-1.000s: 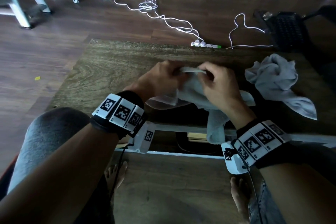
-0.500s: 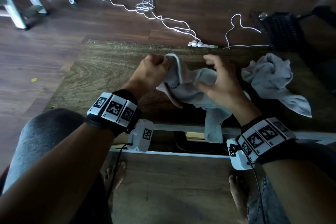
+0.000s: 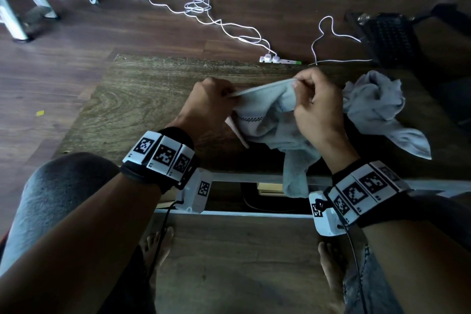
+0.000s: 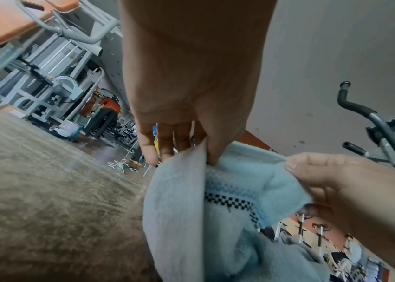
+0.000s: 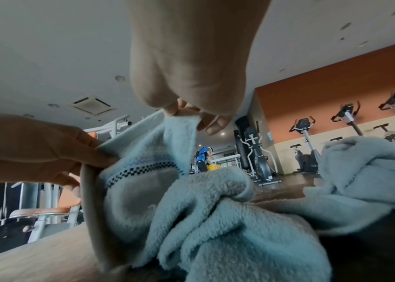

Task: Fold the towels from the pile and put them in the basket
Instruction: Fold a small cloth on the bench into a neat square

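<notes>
Over the last second the two hands have drawn apart along one hem of the towel [image 3: 265, 120]: where they were bunched close together over the cloth, the left hand [image 3: 206, 102] and the right hand [image 3: 318, 107] now hold a short stretch of edge taut between them, raised a little above the table [image 3: 142, 94]. That suggests the person has found an edge and is opening the towel out, so the folding proper has not yet begun and the basket plays no part so far. The left hand pinches the hem between thumb and curled fingers, as the left wrist view shows, and the right hand pinches the same hem at its fingertips [image 5: 174, 112], the other fingers loosely curled. The towel is pale blue-grey terry with a woven band and a row of small dark checks running across near the held edge. Below the hem it hangs crumpled, part of it resting on the table and a tail drooping over the near edge. A second towel [image 3: 377, 109] lies in a rumpled heap on the table just to the right, unfolded and untouched by either hand.
</notes>
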### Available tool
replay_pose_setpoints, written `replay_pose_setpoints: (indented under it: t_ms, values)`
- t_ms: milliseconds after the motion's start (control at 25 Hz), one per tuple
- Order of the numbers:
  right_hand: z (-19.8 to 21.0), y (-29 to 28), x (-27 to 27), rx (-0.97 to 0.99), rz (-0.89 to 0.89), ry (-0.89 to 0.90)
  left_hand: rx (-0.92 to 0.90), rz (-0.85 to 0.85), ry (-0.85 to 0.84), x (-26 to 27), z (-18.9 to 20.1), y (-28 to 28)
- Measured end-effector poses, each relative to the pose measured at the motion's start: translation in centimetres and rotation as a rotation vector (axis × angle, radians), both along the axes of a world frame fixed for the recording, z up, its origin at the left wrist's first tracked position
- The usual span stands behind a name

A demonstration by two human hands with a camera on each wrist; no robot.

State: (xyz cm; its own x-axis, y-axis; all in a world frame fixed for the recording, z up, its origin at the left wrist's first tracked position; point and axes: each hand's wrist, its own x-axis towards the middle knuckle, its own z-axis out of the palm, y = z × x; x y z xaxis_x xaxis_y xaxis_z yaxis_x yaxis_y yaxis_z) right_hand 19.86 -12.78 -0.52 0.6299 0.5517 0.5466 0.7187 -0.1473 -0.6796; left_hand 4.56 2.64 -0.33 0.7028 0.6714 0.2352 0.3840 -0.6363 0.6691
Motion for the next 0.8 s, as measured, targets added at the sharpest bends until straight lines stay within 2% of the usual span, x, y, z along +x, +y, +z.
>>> replay_pose_setpoints:
  t_ms: [240, 360, 520, 640, 720, 800]
  values:
    - [0.3, -0.4, 0.1, -0.073, -0.127, 0.08, -0.023, 0.184, 0.005, 0.0, -0.3, 1.1]
    - [0.6, -0.6, 0.2, -0.154, -0.11, 0.142, -0.021, 0.151, -0.041, -0.1, 0.0, 0.8]
    - [0.6, -1.0, 0.5, -0.308, -0.076, 0.312, -0.064, 0.012, -0.13, 0.0, 0.5, 0.1]
    - [1.0, -2.0, 2.0, -0.527, -0.118, 0.244, -0.023, -0.056, -0.069, 0.0, 0.5, -0.2]
    - [1.4, -2.8, 3.2, -0.507, -0.22, 0.185, 0.002, -0.086, 0.042, -0.2, 0.2, 0.1]
    - [1.8, -3.5, 4.0, -0.405, -0.323, 0.171, 0.068, -0.077, 0.219, -0.5, -0.3, 0.5]
